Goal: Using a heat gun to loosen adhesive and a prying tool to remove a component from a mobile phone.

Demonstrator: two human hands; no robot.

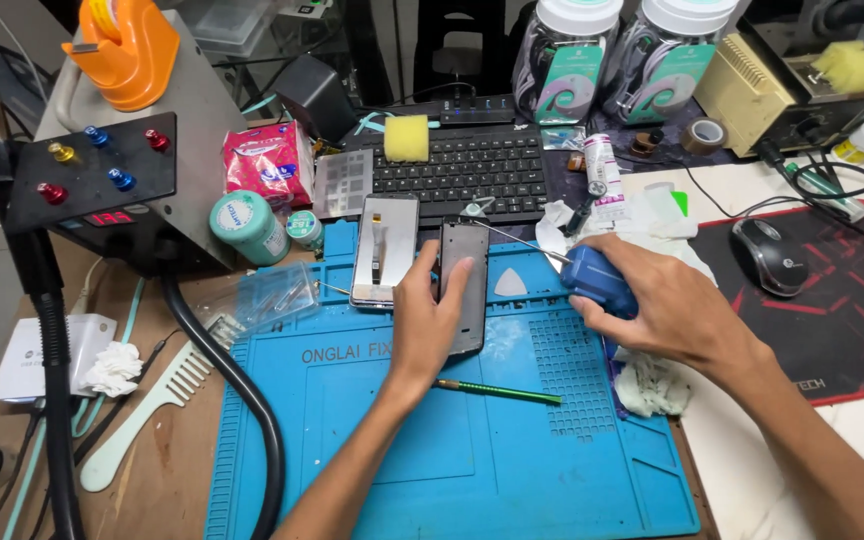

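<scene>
Phone frame (465, 285): dark, on the blue mat (512, 470) near its far edge, long axis pointing away from me.
Left hand (430, 318): open, flat, pinning it.
Right hand (664, 305): just right of it, gripping a blue needle-tipped bottle (597, 280), needle toward the frame's top.

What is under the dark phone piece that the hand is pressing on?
The dark phone frame lies on the blue repair mat, pinned by the left hand. Mat shows all around it. Anything directly beneath the frame and hand is covered.
</scene>
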